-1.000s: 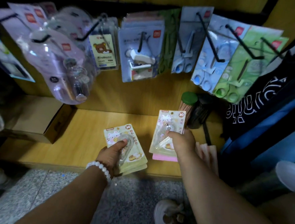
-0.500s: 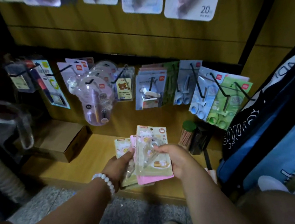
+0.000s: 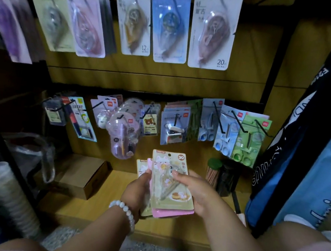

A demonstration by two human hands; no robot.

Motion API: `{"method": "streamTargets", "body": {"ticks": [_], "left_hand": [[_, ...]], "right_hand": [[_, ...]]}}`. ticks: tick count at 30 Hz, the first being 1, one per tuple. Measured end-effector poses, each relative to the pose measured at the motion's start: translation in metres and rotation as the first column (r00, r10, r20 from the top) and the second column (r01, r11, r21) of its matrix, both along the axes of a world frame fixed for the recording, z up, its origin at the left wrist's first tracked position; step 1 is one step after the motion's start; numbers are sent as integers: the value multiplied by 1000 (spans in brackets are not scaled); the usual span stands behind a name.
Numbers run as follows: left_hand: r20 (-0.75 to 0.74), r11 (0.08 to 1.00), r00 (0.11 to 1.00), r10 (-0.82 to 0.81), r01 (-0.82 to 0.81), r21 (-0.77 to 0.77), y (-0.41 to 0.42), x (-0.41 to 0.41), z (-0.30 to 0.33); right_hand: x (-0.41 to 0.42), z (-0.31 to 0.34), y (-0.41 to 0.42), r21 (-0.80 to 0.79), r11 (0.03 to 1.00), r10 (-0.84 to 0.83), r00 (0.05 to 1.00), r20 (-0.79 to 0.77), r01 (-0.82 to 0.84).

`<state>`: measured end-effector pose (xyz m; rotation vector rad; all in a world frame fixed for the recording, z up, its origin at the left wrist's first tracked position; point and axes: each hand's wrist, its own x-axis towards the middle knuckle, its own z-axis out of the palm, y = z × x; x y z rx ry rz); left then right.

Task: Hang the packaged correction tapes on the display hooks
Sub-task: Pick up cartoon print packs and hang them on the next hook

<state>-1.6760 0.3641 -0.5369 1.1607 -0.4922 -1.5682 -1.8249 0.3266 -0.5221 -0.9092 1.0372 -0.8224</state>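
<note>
We face the wall [image 3: 248, 77] — its upper hooks now in view, hung with tapes [image 3: 213, 27]. Below them our packs [image 3: 168, 184], lifted off the shelf [image 3: 114, 182] and merged into one stack, sit clamped between left hand [image 3: 137, 191] and right hand [image 3: 196, 190] — ready to hang.

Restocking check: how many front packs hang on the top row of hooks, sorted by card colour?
White packs: 2
Blue pack: 1
Pink pack: 1
Pale green pack: 1
Purple pack: 1, blurred
Total: 6 front packs. Any packs behind them, or farther left, are too hidden or blurred to count.
</note>
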Motion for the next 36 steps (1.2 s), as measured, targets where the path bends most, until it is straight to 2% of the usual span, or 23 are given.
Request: {"method": "streamTargets", "body": {"ticks": [14, 21, 26, 31, 36], "left_hand": [[219, 997, 975, 47, -32, -70, 3, -12, 37], [148, 998, 989, 23, -14, -64, 3, -12, 52], [155, 986, 988, -14, 39, -160, 5, -9, 60], [173, 984, 984, -33, 62, -165, 6, -2, 62], [232, 964, 968, -98, 150, -221, 4, -5, 80]], "right_hand": [[-18, 33, 8, -52, 965, -251, 965, 80, 255], [-11, 47, 7, 26, 926, -374, 908, 188, 376], [-2, 58, 9, 36, 928, -370, 901, 225, 372], [-11, 70, 11, 20, 949, -311, 924, 224, 315], [-17, 84, 10, -31, 944, -316, 930, 188, 328]]}}
